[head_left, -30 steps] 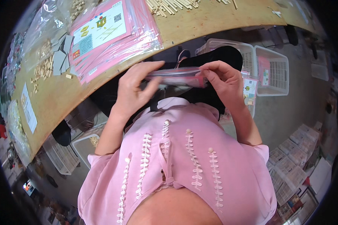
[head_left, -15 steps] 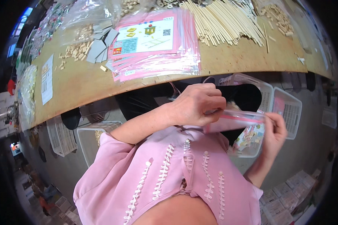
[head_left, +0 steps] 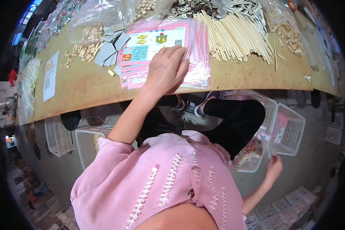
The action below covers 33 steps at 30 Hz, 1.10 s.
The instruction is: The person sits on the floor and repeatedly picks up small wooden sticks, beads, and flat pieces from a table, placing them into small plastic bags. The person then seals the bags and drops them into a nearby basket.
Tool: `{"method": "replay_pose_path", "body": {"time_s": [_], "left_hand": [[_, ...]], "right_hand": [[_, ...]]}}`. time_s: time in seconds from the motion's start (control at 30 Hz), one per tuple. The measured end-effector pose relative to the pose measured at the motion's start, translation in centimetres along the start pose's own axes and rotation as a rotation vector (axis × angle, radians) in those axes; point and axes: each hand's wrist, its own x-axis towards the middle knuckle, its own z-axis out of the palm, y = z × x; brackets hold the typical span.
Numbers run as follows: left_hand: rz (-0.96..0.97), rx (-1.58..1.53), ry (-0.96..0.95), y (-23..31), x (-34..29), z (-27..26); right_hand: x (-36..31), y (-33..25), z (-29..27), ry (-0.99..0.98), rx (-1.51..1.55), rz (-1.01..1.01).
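Observation:
My left hand (head_left: 167,69) lies on a stack of clear zip bags with pink edges (head_left: 199,57), its fingers stretched over the top bag and a printed card with a coloured picture. Low on the right, my right hand (head_left: 274,168) is closed beside a white basket (head_left: 246,167). Its fingertips pinch what looks like a clear plastic bag (head_left: 270,147), which hangs over the basket and is partly blurred. Packed bags with colourful contents (head_left: 253,151) lie in that basket.
Thin wooden sticks (head_left: 234,38) lie right of the stack; grey plates (head_left: 110,48) and small wooden blocks (head_left: 86,51) lie left. Wooden beads (head_left: 145,8) and metal washers (head_left: 191,8) are behind. Another white basket (head_left: 297,128) stands right; a bin (head_left: 80,143) stands left.
My left hand has let go of the pink-edged bag and moved up onto the stack. My right hand has lowered the bag toward the basket at the right.

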Motion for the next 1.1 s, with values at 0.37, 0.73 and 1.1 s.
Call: {"method": "replay_pose_path", "body": {"time_s": [0.37,0.73,1.1], "left_hand": [[-0.169,-0.276,0.233,0.1,-2.1,-2.4],[-0.198,-0.604,-0.152,4.2,-11.0,-5.5],[-0.660,-1.050,-0.393,6.4,-15.8,0.6]], "right_hand": [[0.1,-31.8,-1.0,-0.764,1.225,-0.511],[-0.6,-36.5,1.0,-1.253,1.258,-0.490],[-5.1,-32.3,7.2,-1.117,1.433,-0.253]]}}
